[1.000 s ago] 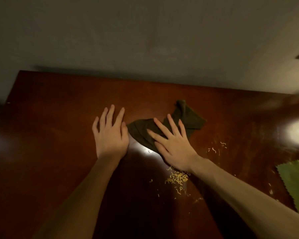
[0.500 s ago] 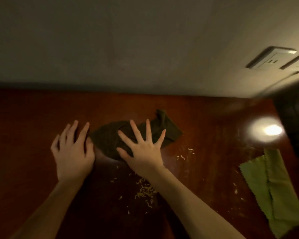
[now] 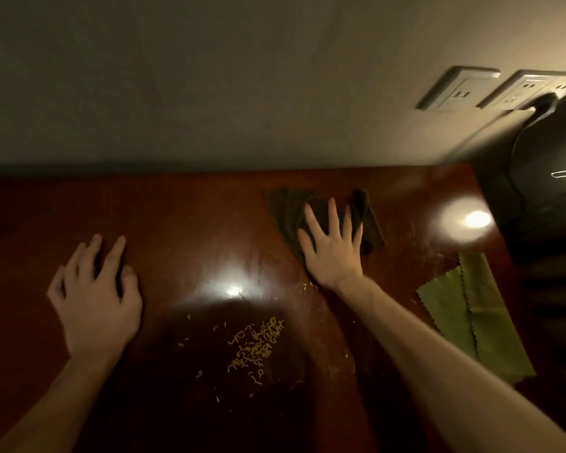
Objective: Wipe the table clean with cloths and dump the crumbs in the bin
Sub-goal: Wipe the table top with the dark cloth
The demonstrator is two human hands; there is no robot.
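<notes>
A dark green cloth (image 3: pixel 285 210) lies crumpled on the glossy red-brown table (image 3: pixel 183 223), near the wall. My right hand (image 3: pixel 332 250) presses flat on it with fingers spread. My left hand (image 3: pixel 94 295) rests on the bare wood at the left, fingers loosely bent, holding nothing. A pile of small yellow crumbs (image 3: pixel 255 348) sits between my forearms, with scattered bits around it. A light green cloth (image 3: pixel 477 315) with zigzag edges lies flat at the right edge. No bin is visible.
A grey wall rises right behind the table. Two wall sockets (image 3: pixel 458 93) sit at the upper right, with a plug in one. A dark lamp-like object (image 3: pixel 543 178) stands at the table's right end, and bright glare spots show on the wood.
My right hand has slid the dark cloth away from the left hand toward the right and far side. The view shifted right, showing more of the light green cloth and sockets.
</notes>
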